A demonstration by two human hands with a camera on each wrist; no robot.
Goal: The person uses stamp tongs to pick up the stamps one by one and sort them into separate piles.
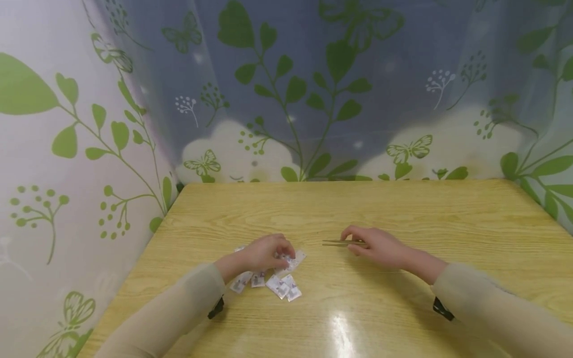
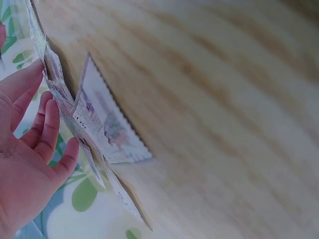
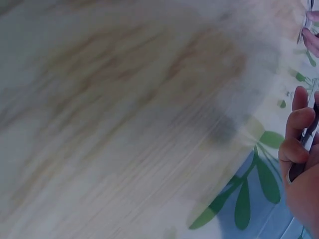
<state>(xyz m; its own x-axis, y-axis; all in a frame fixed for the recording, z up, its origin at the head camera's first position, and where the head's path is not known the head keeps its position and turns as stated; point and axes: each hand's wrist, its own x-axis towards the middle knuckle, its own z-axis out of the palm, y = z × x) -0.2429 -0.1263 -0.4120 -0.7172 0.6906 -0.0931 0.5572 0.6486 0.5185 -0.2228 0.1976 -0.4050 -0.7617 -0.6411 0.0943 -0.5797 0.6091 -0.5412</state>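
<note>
Several small white printed sachets (image 1: 277,286) lie in a loose group on the wooden table, some overlapping. My left hand (image 1: 267,252) is over the group, with loosely bent fingers. In the left wrist view, fingertips touch the edge of a sachet, and another sachet (image 2: 112,127) with a jagged edge tilts up from the table. My right hand (image 1: 378,247) holds metal tweezers (image 1: 333,243) to the right, just above the table. Their two thin tips point left toward the sachets, slightly apart with nothing between them. The right wrist view shows fingers curled round the tweezers (image 3: 297,171).
The wooden table (image 1: 394,209) runs back to a curtain (image 1: 268,89) printed with leaves and butterflies. A similar cloth (image 1: 80,164) hangs along the left side. Dark wrist straps (image 1: 217,308) show under both sleeves.
</note>
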